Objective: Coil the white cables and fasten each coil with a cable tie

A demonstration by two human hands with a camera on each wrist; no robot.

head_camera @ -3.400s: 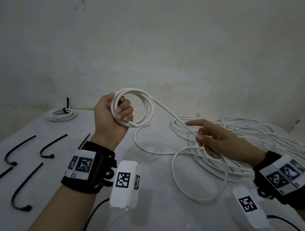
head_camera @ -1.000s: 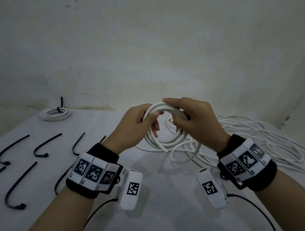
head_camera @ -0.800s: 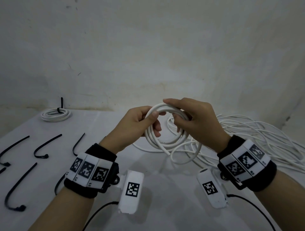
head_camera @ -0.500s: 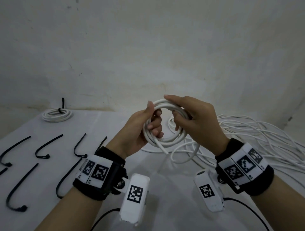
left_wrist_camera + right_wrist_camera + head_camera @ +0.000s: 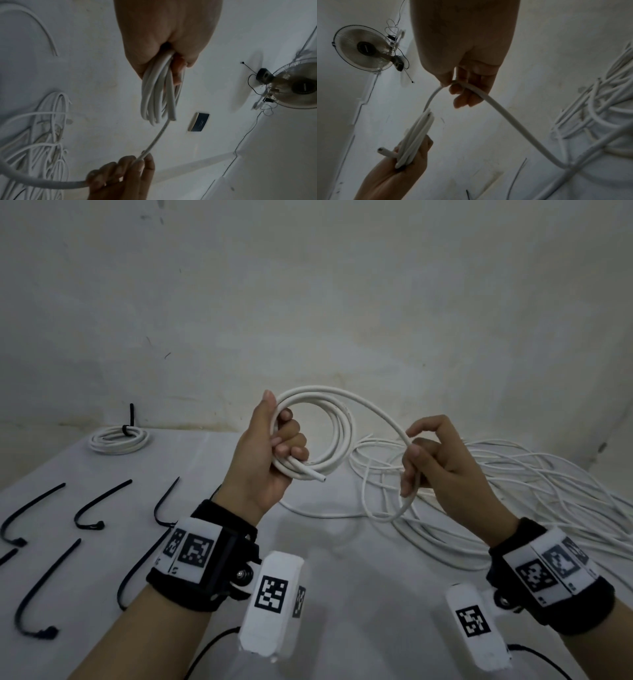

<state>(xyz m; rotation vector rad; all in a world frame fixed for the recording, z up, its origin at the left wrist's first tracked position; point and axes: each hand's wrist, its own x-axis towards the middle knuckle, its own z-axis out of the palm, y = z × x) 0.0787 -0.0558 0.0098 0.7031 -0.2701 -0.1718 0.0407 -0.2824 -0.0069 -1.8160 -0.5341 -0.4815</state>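
Note:
My left hand [image 5: 270, 450] grips a small coil of white cable [image 5: 337, 436] held upright above the table, fingers curled through its loops; the cut cable end [image 5: 317, 475] pokes out below the fingers. From the coil's top a strand arcs right to my right hand [image 5: 428, 460], which pinches the free cable [image 5: 380, 414] between thumb and fingers. In the left wrist view the coil [image 5: 157, 94] hangs from the fist [image 5: 168, 40]. The right wrist view shows the strand [image 5: 496, 108] running through the fingers [image 5: 467, 88] down to the loose cable pile [image 5: 513, 491].
A finished coil [image 5: 118, 436] with a black tie lies at the table's far left. Several black cable ties [image 5: 99, 505] lie spread on the left of the white table [image 5: 359, 594]. The wall [image 5: 308, 302] stands close behind. The tangled pile fills the right side.
My right hand left the coil and moved right, drawing out a strand of cable. The left hand turned the coil upright and now holds it alone.

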